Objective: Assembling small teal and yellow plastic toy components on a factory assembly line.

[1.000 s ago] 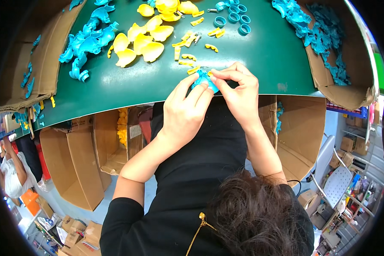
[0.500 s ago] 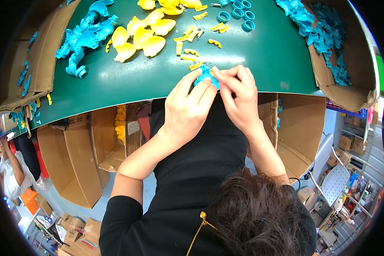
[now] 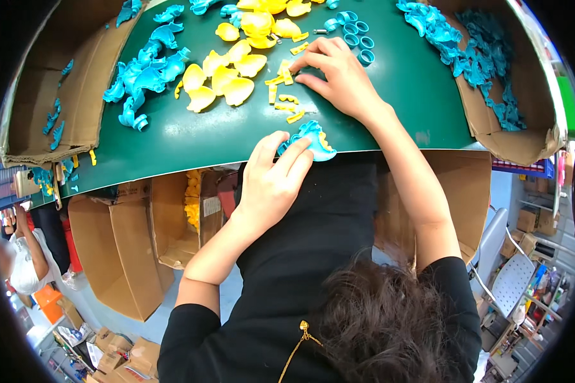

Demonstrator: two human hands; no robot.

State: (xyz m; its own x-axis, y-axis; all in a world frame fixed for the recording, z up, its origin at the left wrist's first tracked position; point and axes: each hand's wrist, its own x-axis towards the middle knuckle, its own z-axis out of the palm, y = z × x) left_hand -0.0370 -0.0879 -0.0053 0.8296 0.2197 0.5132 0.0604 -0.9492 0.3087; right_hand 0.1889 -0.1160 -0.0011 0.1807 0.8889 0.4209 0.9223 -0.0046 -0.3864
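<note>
My left hand (image 3: 273, 175) holds a curved blue plastic shell part (image 3: 316, 142) at the table's near edge, its fingertips closed on the part's left side. A yellow wavy strip (image 3: 324, 140) sits along the right of that part. Farther off, my right hand (image 3: 332, 73) reaches over the table with thumb and index finger apart. Their tips are beside a small cluster of yellow plastic pieces (image 3: 284, 72); whether they touch one I cannot tell. Nearer to me lie more wavy yellow strips (image 3: 288, 99).
Yellow shells (image 3: 223, 80) and a heap of blue parts (image 3: 148, 76) lie to the left on the green table (image 3: 191, 137). Several blue rings (image 3: 366, 57) are beyond my right hand. Cardboard boxes (image 3: 64, 108) flank both sides; the right box (image 3: 536, 121) holds blue parts.
My right hand has left the blue part and moved away from me to the small yellow pieces. The left hand still holds the part, now more exposed, with the yellow strip showing on it.
</note>
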